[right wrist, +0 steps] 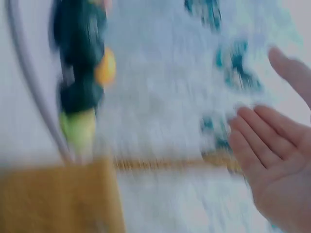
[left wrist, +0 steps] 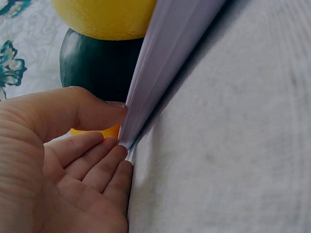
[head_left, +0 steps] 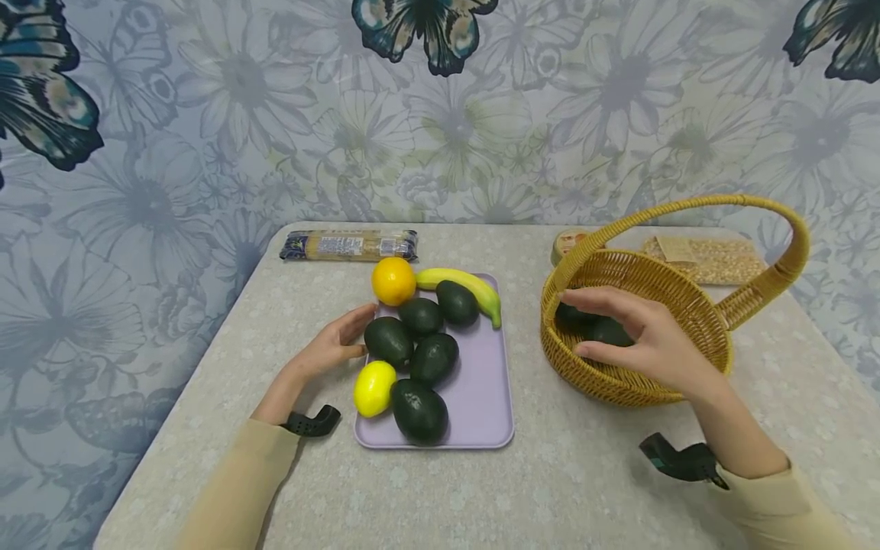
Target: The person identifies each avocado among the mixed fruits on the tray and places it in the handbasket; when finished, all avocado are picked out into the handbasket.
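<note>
My left hand (head_left: 333, 344) is at the left edge of a lilac tray (head_left: 481, 397), fingers loosely bent; its thumb tip meets the tray's rim (left wrist: 160, 63) in the left wrist view. Several dark green avocados (head_left: 419, 412) lie on the tray with a yellow lemon (head_left: 374, 389), an orange (head_left: 394, 282) and a banana (head_left: 467, 283). Over the wicker basket (head_left: 591, 374) hovers my right hand (head_left: 653, 344), thumb and fingers spread apart with nothing between them. Dark avocados (head_left: 609, 331) sit inside the basket, partly hidden by that hand.
A pack of spaghetti (head_left: 351, 245) lies behind the tray at the back left. Behind the basket are a small round tin (head_left: 569, 243) and a clear bag of pale grains or beans (head_left: 715, 260). The basket's tall handle (head_left: 739, 200) arches above its bowl.
</note>
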Action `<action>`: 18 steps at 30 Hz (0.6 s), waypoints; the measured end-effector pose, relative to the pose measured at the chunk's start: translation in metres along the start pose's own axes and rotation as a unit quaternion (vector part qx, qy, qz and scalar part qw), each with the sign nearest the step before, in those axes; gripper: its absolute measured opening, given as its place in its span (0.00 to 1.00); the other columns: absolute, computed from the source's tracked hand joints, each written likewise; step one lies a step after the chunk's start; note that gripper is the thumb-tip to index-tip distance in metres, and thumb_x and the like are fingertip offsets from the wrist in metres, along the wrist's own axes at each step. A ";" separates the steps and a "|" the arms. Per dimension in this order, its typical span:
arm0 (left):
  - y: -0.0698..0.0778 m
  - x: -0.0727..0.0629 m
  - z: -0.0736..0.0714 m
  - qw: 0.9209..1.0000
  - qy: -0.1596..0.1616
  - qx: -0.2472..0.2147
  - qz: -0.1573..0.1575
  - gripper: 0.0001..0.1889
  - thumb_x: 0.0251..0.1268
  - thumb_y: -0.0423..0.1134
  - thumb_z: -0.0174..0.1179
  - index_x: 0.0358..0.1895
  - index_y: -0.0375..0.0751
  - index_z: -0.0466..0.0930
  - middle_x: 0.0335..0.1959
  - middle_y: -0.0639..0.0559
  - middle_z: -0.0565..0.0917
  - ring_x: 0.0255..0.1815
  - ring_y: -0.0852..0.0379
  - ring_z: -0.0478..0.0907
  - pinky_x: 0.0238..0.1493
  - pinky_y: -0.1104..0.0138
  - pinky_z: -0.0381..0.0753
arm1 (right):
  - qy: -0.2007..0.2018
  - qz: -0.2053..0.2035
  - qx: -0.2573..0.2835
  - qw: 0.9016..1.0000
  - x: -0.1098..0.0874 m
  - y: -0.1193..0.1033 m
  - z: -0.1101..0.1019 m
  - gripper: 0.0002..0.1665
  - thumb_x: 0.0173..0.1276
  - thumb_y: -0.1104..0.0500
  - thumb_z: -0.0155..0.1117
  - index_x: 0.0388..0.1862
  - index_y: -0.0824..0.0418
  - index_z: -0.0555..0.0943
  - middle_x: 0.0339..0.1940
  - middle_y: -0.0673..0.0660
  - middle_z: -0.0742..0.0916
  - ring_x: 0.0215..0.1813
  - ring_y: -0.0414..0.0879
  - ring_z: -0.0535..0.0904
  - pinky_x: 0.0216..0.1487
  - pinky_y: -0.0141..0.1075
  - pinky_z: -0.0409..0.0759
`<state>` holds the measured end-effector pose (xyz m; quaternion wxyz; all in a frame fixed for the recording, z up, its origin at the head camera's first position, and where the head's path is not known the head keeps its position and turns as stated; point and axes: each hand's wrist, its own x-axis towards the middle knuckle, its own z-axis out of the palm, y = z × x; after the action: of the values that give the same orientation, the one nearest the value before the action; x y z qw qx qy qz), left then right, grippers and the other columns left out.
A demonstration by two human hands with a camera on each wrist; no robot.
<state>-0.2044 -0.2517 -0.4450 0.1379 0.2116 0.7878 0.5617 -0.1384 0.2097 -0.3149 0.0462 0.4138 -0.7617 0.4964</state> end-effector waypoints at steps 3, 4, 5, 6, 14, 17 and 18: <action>0.001 0.000 0.001 1.000 0.001 0.004 0.001 0.38 0.59 0.21 0.55 0.73 0.31 0.49 0.73 0.36 0.52 0.73 0.40 0.49 0.71 0.50 0.50 | -0.003 -0.010 0.038 0.999 0.015 -0.004 0.036 0.35 0.51 0.76 0.69 0.61 0.70 0.72 0.60 0.62 0.77 0.62 0.50 0.72 0.63 0.37 0.70; 0.001 0.000 0.001 1.000 0.001 0.003 0.003 0.38 0.59 0.21 0.54 0.73 0.30 0.49 0.73 0.36 0.51 0.73 0.40 0.48 0.70 0.50 0.49 | -0.010 -0.013 0.050 0.999 0.019 -0.003 0.049 0.35 0.52 0.74 0.70 0.61 0.69 0.72 0.61 0.62 0.77 0.63 0.51 0.71 0.63 0.39 0.70; 0.001 0.000 0.002 1.000 0.002 0.001 0.003 0.38 0.59 0.21 0.54 0.73 0.30 0.49 0.73 0.36 0.51 0.73 0.40 0.48 0.70 0.50 0.49 | -0.019 -0.009 0.064 0.998 0.022 -0.003 0.061 0.34 0.54 0.72 0.70 0.61 0.69 0.72 0.61 0.61 0.77 0.63 0.51 0.71 0.63 0.40 0.70; 0.001 0.001 0.002 1.000 0.002 0.000 0.002 0.38 0.59 0.20 0.54 0.73 0.30 0.49 0.73 0.36 0.51 0.73 0.40 0.48 0.71 0.49 0.49 | -0.030 -0.001 0.076 0.997 0.025 -0.001 0.073 0.34 0.55 0.70 0.70 0.61 0.68 0.72 0.61 0.61 0.77 0.63 0.51 0.72 0.64 0.40 0.69; 0.001 0.001 0.002 1.000 0.005 0.002 0.002 0.38 0.59 0.21 0.55 0.73 0.30 0.49 0.73 0.36 0.52 0.73 0.40 0.49 0.70 0.50 0.49 | -0.104 0.079 0.115 0.985 0.029 0.023 0.143 0.34 0.58 0.56 0.71 0.63 0.60 0.72 0.60 0.57 0.79 0.61 0.50 0.74 0.63 0.40 0.71; 0.000 0.001 0.001 1.000 0.004 0.003 0.004 0.38 0.59 0.20 0.55 0.72 0.30 0.49 0.73 0.36 0.52 0.73 0.39 0.48 0.70 0.49 0.49 | -0.108 0.116 0.115 0.981 0.028 0.030 0.156 0.34 0.58 0.55 0.72 0.63 0.60 0.73 0.60 0.54 0.79 0.61 0.48 0.74 0.63 0.39 0.70; 0.000 0.001 0.001 1.000 0.004 0.003 0.005 0.38 0.59 0.20 0.55 0.72 0.30 0.49 0.73 0.35 0.52 0.73 0.39 0.48 0.70 0.49 0.49 | -0.111 0.128 0.115 0.979 0.027 0.032 0.159 0.34 0.57 0.54 0.72 0.63 0.59 0.73 0.60 0.52 0.79 0.61 0.46 0.74 0.63 0.38 0.70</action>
<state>-0.2044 -0.2504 -0.4452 0.1317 0.2136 0.7893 0.5604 -0.1234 0.0725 -0.4047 -0.1504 0.3684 -0.7465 0.5333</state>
